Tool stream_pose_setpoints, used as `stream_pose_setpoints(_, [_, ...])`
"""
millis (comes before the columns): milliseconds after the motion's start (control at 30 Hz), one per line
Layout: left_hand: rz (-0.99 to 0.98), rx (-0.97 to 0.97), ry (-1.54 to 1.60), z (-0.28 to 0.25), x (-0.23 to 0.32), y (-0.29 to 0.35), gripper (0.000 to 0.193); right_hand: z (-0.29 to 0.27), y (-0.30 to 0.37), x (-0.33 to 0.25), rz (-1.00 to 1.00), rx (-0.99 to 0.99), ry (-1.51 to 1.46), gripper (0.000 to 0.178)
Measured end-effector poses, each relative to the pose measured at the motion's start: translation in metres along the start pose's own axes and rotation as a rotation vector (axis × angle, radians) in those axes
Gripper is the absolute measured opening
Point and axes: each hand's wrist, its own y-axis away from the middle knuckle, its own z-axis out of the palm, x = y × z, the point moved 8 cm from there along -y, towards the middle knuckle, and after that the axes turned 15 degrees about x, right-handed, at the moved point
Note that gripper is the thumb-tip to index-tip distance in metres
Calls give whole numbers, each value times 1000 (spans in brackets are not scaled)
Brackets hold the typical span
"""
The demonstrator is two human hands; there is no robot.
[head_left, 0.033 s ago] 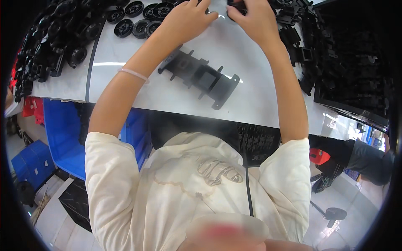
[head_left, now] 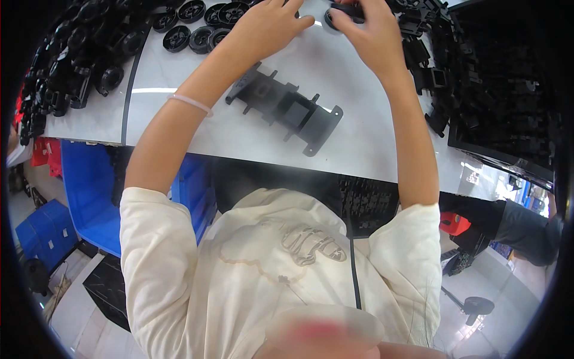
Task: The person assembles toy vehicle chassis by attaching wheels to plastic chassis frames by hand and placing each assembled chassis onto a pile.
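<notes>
My left hand (head_left: 268, 27) lies at the far edge of the white table (head_left: 359, 143), fingers spread, thumb pointing right, with nothing visible in it. It rests just right of a row of black wheels (head_left: 197, 24). My right hand (head_left: 369, 33) curls around a small black round part (head_left: 336, 16) at the top of the view; most of the part is hidden by the fingers. Nearer me, between my forearms, a long flat black plastic frame (head_left: 284, 109) with side tabs lies diagonally on the table, untouched. A pale band (head_left: 190, 103) circles my left wrist.
Heaps of black plastic parts (head_left: 66, 66) fill the table's left end, and more black parts (head_left: 431, 66) sit right of my right hand. A dark tray (head_left: 508, 96) of black pieces stands at the right. Blue bins (head_left: 89, 197) stand on the floor below left.
</notes>
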Motion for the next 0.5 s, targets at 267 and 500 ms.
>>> stream_pose_setpoints(267, [-135, -2, 63, 2, -13, -9, 27, -13, 118, -45, -129, -378, -7, 19])
stream_pose_setpoints(500, [-1070, 426, 1131, -80, -39, 45, 8, -26, 135, -24, 105, -340, -81, 18])
